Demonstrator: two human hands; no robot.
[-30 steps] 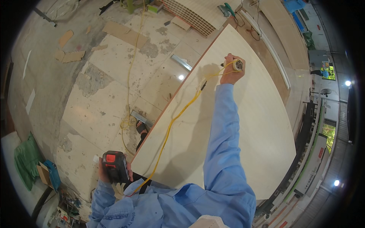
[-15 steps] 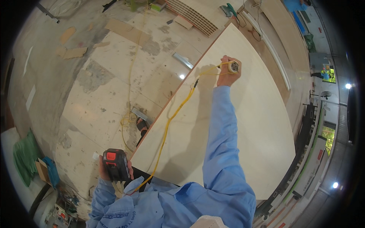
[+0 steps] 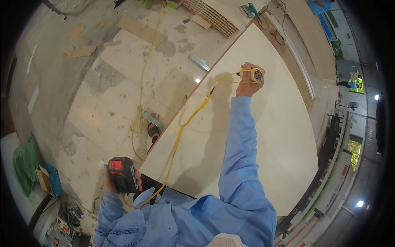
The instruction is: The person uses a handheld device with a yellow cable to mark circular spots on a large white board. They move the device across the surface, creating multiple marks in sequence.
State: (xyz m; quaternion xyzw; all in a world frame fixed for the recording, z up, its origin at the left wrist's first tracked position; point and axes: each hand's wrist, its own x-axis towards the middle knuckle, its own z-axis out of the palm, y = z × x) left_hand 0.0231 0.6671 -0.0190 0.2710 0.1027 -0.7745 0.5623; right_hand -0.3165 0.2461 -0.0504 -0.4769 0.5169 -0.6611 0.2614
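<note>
My right hand is closed around a pale round-ended object with a dark, vent-like end and yellow cord looped about it. It is over the far part of a cream-coloured panel. From there a yellow cord with a dark joint runs back across the panel toward my body. Low on the left, beside the panel's near corner, my left hand grips a black-and-red battery pack. Whether a tool is attached beneath the pack is hidden.
My sandalled foot stands by the panel's left edge, near a metal channel piece. A thin yellow hose trails over the stained floor. Cardboard scraps lie farther left; a green-handled tool rests beyond the panel.
My right hand has shifted slightly to the right with the round-ended object. The battery pack in my left hand has tilted and moved slightly left. The view has shifted a little.
</note>
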